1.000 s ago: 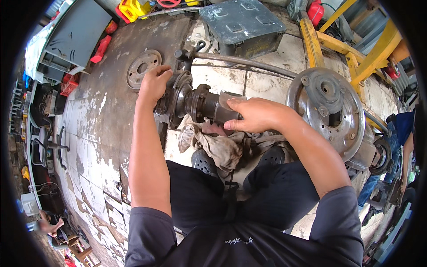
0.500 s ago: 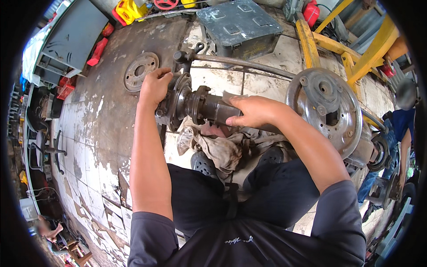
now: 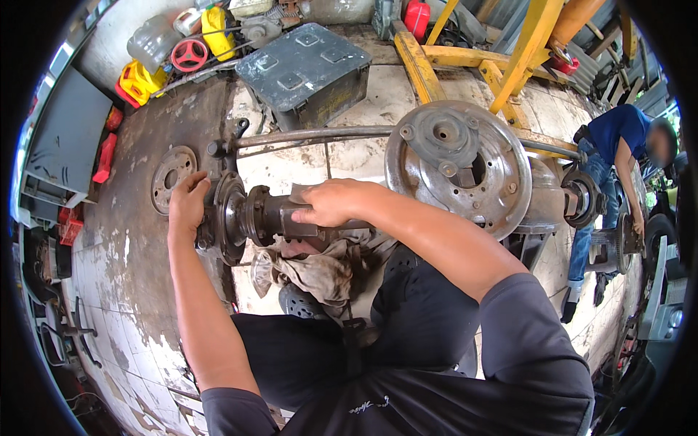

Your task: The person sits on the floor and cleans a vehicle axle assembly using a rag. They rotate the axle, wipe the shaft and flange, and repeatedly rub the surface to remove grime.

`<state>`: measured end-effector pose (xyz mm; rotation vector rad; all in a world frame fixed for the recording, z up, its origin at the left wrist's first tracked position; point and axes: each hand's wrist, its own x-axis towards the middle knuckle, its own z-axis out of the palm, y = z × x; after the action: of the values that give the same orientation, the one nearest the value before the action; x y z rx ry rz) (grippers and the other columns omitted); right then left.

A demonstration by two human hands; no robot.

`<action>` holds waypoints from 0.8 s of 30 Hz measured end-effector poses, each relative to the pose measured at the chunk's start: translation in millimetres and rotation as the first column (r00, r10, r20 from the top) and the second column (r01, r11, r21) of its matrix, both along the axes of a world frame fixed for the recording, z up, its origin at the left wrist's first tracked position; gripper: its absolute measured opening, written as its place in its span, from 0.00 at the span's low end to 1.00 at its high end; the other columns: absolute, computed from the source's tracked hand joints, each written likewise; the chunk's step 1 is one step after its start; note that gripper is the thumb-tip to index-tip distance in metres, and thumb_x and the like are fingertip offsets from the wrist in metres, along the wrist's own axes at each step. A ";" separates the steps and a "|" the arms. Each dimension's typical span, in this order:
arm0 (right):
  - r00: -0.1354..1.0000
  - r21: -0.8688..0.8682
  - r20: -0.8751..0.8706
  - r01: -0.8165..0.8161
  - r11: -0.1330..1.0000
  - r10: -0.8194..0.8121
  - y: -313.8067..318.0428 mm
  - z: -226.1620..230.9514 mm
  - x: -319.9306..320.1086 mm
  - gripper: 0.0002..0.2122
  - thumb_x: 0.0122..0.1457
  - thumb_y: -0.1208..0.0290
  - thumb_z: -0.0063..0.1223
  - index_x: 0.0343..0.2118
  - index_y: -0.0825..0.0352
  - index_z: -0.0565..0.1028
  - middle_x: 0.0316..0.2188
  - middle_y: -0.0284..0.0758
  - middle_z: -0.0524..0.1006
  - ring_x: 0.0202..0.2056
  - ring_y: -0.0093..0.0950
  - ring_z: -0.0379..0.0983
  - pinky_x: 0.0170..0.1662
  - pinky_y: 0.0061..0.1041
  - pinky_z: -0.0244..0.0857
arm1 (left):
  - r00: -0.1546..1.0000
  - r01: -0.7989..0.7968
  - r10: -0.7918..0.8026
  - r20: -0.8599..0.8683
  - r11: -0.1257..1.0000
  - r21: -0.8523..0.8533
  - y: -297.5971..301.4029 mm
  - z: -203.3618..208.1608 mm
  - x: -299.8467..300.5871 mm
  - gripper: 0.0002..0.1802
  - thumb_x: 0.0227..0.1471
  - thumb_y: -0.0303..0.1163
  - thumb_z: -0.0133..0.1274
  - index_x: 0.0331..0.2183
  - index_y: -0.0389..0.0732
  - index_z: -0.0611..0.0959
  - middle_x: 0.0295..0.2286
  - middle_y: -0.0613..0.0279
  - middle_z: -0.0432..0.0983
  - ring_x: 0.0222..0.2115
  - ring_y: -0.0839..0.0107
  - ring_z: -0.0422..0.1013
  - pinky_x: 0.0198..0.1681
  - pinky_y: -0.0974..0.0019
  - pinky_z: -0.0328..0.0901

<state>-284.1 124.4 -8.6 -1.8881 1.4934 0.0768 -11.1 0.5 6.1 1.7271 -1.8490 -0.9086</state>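
Note:
A dark, greasy axle housing [image 3: 285,218] lies across in front of me, with a flanged steering knuckle [image 3: 231,218] at its left end. My left hand [image 3: 188,203] is closed over the outer side of that knuckle, fingers bent and fingertips partly hidden. My right hand [image 3: 334,202] wraps the housing from above, thumb on the near side. A small flat grey-brown piece [image 3: 297,192], perhaps sandpaper or cloth, sticks out by its fingers. Under the housing hangs a crumpled dirty rag [image 3: 320,272]. To the right stands a round metal brake backing plate [image 3: 502,171].
A long steel rod [image 3: 320,134] runs behind the axle. Beyond it are a dark lidded box [image 3: 305,73] and a yellow steel frame [image 3: 422,65]. A round drilled disc [image 3: 172,174] lies on the floor at left. A co-worker [image 3: 618,142] bends over parts at right.
My view has swung to the right, so the scene sits further left and the co-worker shows more fully. Both hands stay on the axle, in nearly the same places.

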 end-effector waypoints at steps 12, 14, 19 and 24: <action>0.999 0.027 0.039 -0.012 1.000 0.011 5.5 25.5 9.8 0.34 0.67 0.42 0.33 0.57 0.72 0.70 0.54 0.51 0.72 0.54 0.49 0.70 0.59 0.39 0.62 | 1.000 0.011 -0.010 0.005 0.991 -0.134 -0.7 -14.5 19.8 0.22 0.53 0.38 0.55 0.47 0.35 0.82 0.41 0.49 0.81 0.43 0.63 0.76 0.50 0.65 0.65; 0.996 0.007 0.083 -0.038 0.999 0.038 9.4 29.1 5.1 0.34 0.67 0.41 0.32 0.59 0.71 0.67 0.58 0.50 0.69 0.56 0.49 0.68 0.61 0.36 0.60 | 1.000 0.013 -0.016 -0.019 0.993 -0.116 2.3 -10.8 17.6 0.22 0.53 0.39 0.55 0.47 0.36 0.83 0.41 0.49 0.81 0.44 0.63 0.76 0.50 0.65 0.65; 0.995 0.075 0.051 0.080 0.994 -0.084 -14.0 -2.2 -7.5 0.38 0.65 0.36 0.29 0.52 0.73 0.74 0.48 0.54 0.76 0.51 0.50 0.72 0.55 0.37 0.64 | 0.998 -0.040 0.041 0.039 0.998 -0.042 5.0 3.9 2.5 0.23 0.53 0.40 0.55 0.47 0.36 0.82 0.42 0.50 0.81 0.44 0.63 0.75 0.50 0.65 0.65; 0.973 0.232 0.067 0.201 0.952 -0.222 -27.0 -3.3 -23.8 0.35 0.66 0.38 0.32 0.47 0.71 0.78 0.42 0.55 0.78 0.48 0.47 0.75 0.52 0.38 0.66 | 0.998 -0.024 0.023 0.063 1.000 0.001 2.8 3.0 3.5 0.24 0.53 0.42 0.55 0.48 0.38 0.82 0.42 0.50 0.81 0.44 0.62 0.75 0.51 0.65 0.65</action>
<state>-307.9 97.4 -11.9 -1.5256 1.5462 0.0550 -7.6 3.3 9.0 1.7940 -1.8640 -0.8563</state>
